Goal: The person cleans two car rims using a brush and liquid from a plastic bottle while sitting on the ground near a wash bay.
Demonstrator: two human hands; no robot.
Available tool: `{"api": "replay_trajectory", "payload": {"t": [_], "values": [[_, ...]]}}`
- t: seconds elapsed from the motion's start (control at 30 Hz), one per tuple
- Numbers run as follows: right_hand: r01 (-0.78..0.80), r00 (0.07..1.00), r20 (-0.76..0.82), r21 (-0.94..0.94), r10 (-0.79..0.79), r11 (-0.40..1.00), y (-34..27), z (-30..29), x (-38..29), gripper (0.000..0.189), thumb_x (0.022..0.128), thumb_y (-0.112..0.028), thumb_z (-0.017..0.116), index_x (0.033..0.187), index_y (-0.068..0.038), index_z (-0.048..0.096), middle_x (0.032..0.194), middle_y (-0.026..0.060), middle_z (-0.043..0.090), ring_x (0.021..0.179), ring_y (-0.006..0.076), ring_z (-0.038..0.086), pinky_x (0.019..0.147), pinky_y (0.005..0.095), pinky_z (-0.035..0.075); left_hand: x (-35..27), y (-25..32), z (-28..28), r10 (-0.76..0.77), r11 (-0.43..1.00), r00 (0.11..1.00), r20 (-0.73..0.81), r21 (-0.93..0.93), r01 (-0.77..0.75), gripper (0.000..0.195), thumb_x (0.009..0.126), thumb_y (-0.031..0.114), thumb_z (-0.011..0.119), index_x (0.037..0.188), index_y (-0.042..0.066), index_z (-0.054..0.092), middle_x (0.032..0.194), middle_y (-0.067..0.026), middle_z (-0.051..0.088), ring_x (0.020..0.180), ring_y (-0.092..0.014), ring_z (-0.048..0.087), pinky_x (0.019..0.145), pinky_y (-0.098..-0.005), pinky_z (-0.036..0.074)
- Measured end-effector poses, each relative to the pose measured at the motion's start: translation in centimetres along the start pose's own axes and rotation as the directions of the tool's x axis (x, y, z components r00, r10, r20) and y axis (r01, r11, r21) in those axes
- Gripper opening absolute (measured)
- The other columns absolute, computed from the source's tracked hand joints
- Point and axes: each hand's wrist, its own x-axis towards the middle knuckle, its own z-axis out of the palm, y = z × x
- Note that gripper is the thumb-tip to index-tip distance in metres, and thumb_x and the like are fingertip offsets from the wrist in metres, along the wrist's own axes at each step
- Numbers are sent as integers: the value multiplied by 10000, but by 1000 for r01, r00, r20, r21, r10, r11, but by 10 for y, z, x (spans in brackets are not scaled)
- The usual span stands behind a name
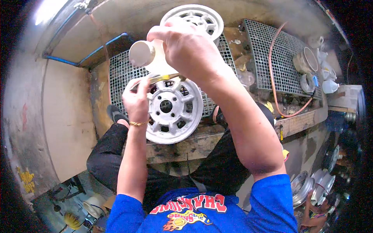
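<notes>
My right hand (186,48) grips a white, overexposed container (158,62) above the near wheel; a round, flat-faced end (142,53) sticks out to its left. My left hand (136,99), with a gold-coloured bracelet at the wrist, pinches a thin strip-like tool (164,77) with a yellow marking just under the container. What this tool is cannot be made out. Below both hands a pale grey alloy wheel (191,122) lies face up, with a centre bore and several bolt holes. Beyond my right hand stands a second pale wheel (216,20), partly hidden by the hand.
Under the wheels lies a plastic grating (119,77), and a second grating (263,61) is to the right. An orange hose (270,64) crosses it, near a bucket (300,62) and a clear jug (330,86). At lower right, a person (316,214) reaches towards stacked wheels (304,186).
</notes>
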Motion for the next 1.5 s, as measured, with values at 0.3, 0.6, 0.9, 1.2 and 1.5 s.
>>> {"api": "replay_trajectory", "payload": {"t": [0.3, 0.6, 0.9, 1.2, 1.5], "values": [[-38, 998, 36, -78, 41, 996, 19, -39, -2, 196, 836, -66, 520, 1003, -39, 619, 748, 185, 645, 732, 296, 672, 632, 378, 535, -49, -48, -42, -264, 963, 965, 7, 52, 263, 116, 879, 120, 622, 872, 10, 660, 780, -34, 650, 639, -79, 541, 591, -234, 420], [7, 998, -66, 19, -5, 1000, 21, -42, 0, 140, 842, -34, 484, 905, -19, 609, 722, 209, 629, 695, 334, 657, 644, 405, 523, -54, -158, 32, -243, 911, 965, -102, 318, 263, 211, 871, 219, 657, 808, 19, 680, 672, -3, 609, 598, -73, 519, 551, -237, 410], [18, 997, -70, -13, -19, 1000, 27, -51, -6, 108, 856, -57, 492, 869, -19, 592, 758, 196, 619, 718, 331, 642, 671, 402, 514, -82, -106, -4, -410, 699, 862, 298, 710, 87, 216, 825, 265, 696, 889, 59, 697, 619, -29, 621, 544, -57, 503, 513, -249, 403], [58, 995, -68, -131, -67, 990, 20, -40, -1, 83, 871, -85, 491, 890, -42, 560, 738, 152, 605, 694, 278, 641, 663, 362, 515, -56, -127, 38, -340, 844, 940, 40, 453, 286, 229, 825, 247, 663, 900, 31, 675, 740, -104, 658, 628, -152, 578, 636, -290, 469], [151, 967, -94, -542, -239, 826, 26, -36, -7, 80, 879, -138, 495, 878, -62, 521, 703, 94, 569, 658, 220, 608, 605, 325, 482, -75, -93, -79, -543, 535, 755, 369, 844, -28, 227, 793, 304, 658, 856, 89, 699, 588, -80, 585, 526, -183, 543, 544, -334, 439]]}}
